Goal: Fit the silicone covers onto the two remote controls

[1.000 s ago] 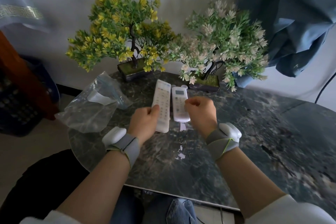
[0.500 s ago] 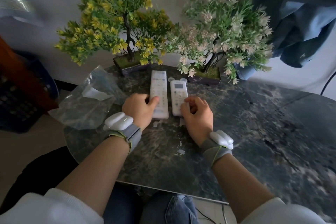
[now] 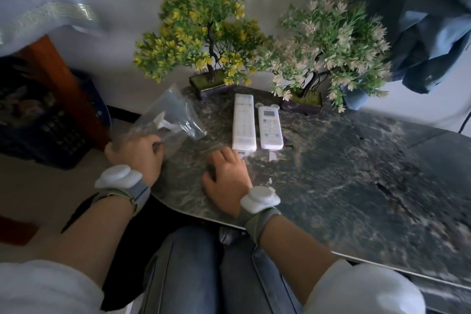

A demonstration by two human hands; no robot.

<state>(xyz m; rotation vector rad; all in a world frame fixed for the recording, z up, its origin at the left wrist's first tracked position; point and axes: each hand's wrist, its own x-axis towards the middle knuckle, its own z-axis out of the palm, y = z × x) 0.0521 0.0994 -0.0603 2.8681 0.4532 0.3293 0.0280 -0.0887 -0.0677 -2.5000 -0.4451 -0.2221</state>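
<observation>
- My left hand [image 3: 136, 151] pinches the crinkly clear bag [image 3: 165, 122]; my right hand [image 3: 225, 176] rests flat and empty on the table [image 3: 356, 173].
- Both remotes [image 3: 244, 122] lie side by side just beyond, seemingly covered.
- I judge the silicone soft and grippy: hold by the long edges.

The fingertips of the left hand [image 3: 139, 153] are hidden behind the plastic bag [image 3: 168, 120] at the table's [image 3: 356, 173] left edge. What is inside the bag cannot be made out. The table's right end is cut off by the picture's edge.
</observation>
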